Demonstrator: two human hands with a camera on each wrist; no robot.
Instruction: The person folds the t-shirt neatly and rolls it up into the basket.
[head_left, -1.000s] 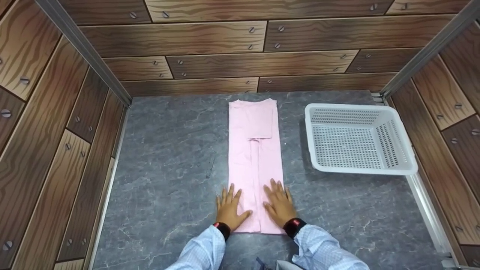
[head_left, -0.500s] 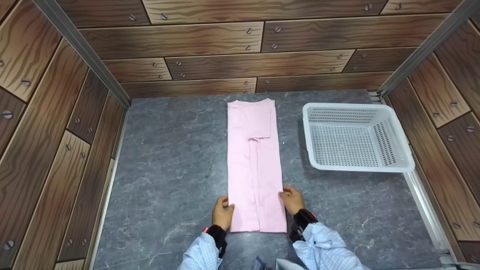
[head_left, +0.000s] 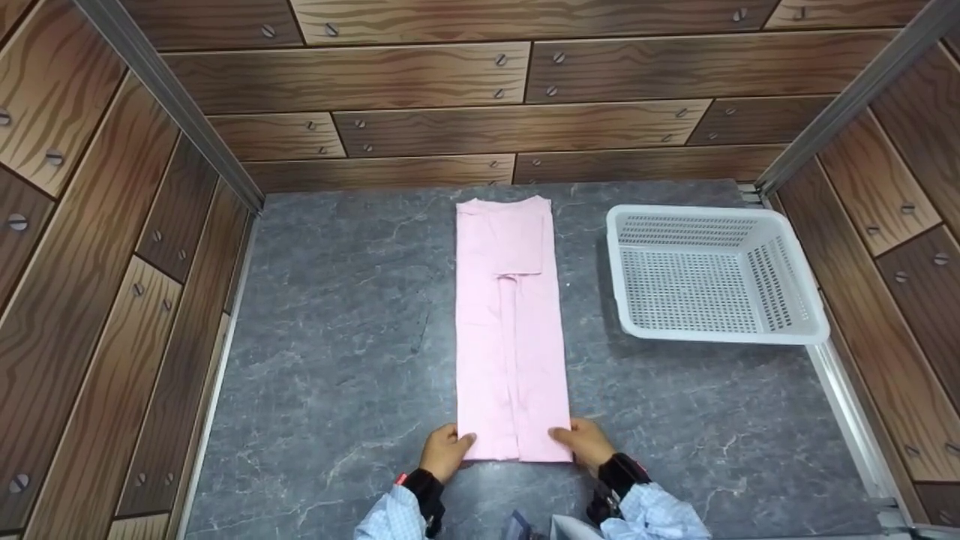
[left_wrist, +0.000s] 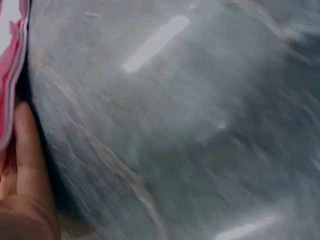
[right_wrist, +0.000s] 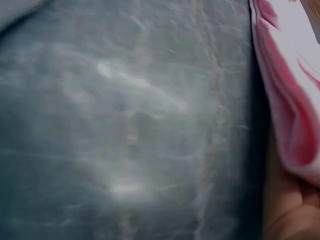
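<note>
Pinching, with left hand and right hand (thumbs on top), near-end sides of pink garment, lying lengthwise from close to table's back edge. Better to grip all layers evenly.

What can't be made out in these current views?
- Head: the fingertips, thumbs aside, of the left hand and right hand, hidden by the pink shirt.
- Head: what the white object is, cut off by the bottom edge.
- Left wrist: most of the shirt, cut off by the left edge.
- Right wrist: the marbled surface's fine veining, blurred.
</note>
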